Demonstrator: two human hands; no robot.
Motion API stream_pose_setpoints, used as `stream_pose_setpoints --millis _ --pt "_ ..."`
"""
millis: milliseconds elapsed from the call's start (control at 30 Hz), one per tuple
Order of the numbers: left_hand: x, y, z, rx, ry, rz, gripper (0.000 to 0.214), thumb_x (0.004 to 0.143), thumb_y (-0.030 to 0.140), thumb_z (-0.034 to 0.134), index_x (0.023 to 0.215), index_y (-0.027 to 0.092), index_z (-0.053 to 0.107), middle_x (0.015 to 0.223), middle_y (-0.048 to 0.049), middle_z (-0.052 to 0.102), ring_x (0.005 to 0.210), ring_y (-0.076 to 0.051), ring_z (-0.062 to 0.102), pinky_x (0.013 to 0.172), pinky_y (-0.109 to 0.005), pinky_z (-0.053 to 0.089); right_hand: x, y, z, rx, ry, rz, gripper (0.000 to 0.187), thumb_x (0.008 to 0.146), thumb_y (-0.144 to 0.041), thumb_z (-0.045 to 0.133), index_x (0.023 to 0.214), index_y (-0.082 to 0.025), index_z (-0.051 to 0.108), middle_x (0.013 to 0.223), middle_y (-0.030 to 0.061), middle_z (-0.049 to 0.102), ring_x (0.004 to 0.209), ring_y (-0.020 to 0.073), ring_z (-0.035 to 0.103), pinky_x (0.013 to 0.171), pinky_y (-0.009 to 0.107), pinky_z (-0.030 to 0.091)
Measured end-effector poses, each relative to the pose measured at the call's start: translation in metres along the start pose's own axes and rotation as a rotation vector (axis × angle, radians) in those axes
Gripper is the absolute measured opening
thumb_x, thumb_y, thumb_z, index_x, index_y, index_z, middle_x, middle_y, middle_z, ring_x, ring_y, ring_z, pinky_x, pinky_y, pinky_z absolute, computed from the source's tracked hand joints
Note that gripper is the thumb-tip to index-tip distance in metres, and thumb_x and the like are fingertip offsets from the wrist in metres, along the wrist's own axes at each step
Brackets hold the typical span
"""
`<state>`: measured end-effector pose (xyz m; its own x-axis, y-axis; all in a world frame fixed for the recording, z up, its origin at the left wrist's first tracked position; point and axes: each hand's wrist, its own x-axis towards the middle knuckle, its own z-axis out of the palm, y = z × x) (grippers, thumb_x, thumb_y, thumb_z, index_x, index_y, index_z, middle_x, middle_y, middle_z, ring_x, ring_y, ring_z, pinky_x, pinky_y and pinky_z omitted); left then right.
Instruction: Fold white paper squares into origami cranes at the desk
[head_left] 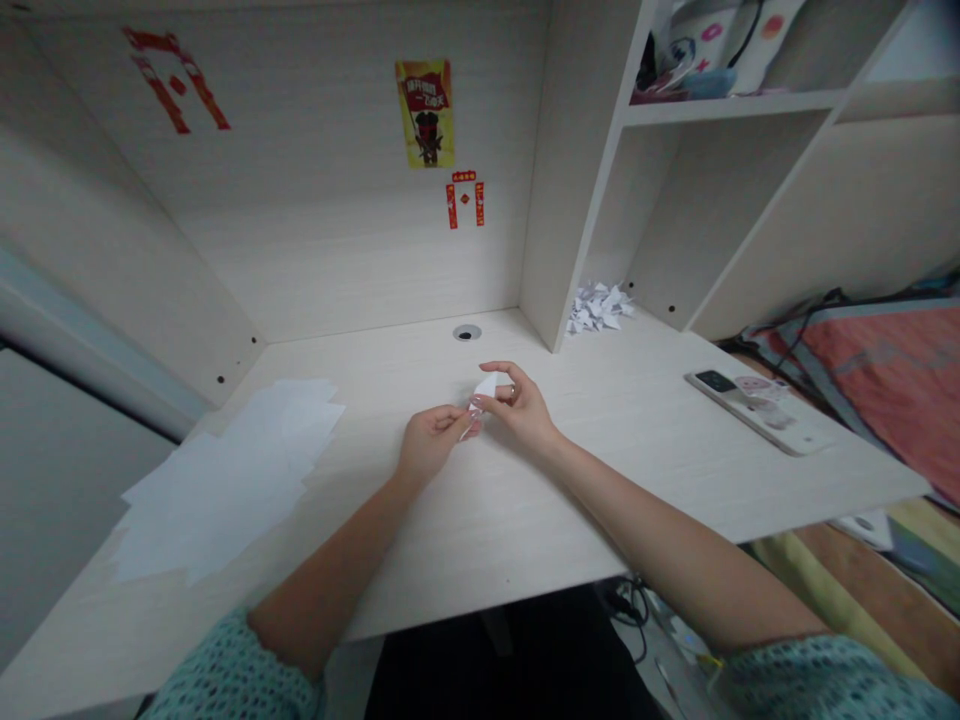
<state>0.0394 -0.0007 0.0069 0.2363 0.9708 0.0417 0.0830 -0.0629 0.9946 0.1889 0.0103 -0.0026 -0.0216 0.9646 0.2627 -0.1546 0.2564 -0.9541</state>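
Note:
Above the middle of the desk, a small piece of folded white paper (486, 386) is held between my two hands. My left hand (433, 438) pinches its lower end between thumb and fingers. From the other side my right hand (525, 408) grips it with the thumb and fingers, the index finger arched over the top. Fingers cover much of the paper, so its full shape is hidden. Loose sheets of white paper (232, 480) lie overlapping on the desk to the left of my hands.
A heap of small folded white paper pieces (598, 306) sits in the shelf corner behind. To the right, a phone (757, 410) lies on the desk (465, 560). A round cable hole (466, 333) is at the back, and an upright shelf panel (581, 200) stands behind my right hand.

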Motion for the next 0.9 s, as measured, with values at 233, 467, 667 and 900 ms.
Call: stream_pose_setpoints --millis 233,467,667,900 --pt "0.0024 -0.0074 -0.0007 -0.035 -0.052 -0.095 0.026 0.066 0.039 0.068 0.07 0.014 0.066 0.067 -0.006 0.069 0.067 -0.018 0.066 0.074 -0.033 0.052 0.0038 0.003 -0.0045 0.006 0.085 -0.033 0.052 0.063 -0.032 0.07 0.106 -0.021 0.044 0.061 -0.0044 0.064 0.047 0.0092 0.052 0.047 0.02 0.036" --pt "0.001 -0.0062 0.0007 -0.046 -0.025 -0.088 0.027 0.065 0.039 0.069 0.073 0.014 0.067 0.068 -0.0068 0.07 0.066 -0.018 0.066 0.072 -0.033 0.053 0.0022 0.0019 -0.0024 -0.03 0.104 -0.039 0.047 0.065 -0.032 0.067 0.105 -0.021 0.045 0.056 -0.006 0.06 0.047 0.0101 0.052 0.047 0.02 0.036" --pt "-0.0004 -0.0057 0.0012 -0.053 -0.01 -0.073 0.027 0.064 0.039 0.069 0.075 0.014 0.068 0.069 -0.0071 0.07 0.066 -0.018 0.066 0.073 -0.034 0.052 0.0039 0.0054 -0.0025 -0.049 0.132 -0.04 0.051 0.064 -0.033 0.068 0.108 -0.023 0.044 0.056 -0.0066 0.06 0.049 0.0116 0.054 0.051 0.022 0.04" --pt "0.0029 -0.0046 -0.007 0.057 -0.054 0.038 0.025 0.07 0.038 0.062 0.078 0.016 0.068 0.082 -0.0068 0.07 0.079 -0.018 0.064 0.079 -0.031 0.049 0.0051 0.0028 -0.004 -0.038 0.086 -0.113 0.05 0.07 -0.033 0.064 0.114 -0.023 0.04 0.06 -0.0061 0.059 0.054 0.0111 0.054 0.058 0.023 0.041"
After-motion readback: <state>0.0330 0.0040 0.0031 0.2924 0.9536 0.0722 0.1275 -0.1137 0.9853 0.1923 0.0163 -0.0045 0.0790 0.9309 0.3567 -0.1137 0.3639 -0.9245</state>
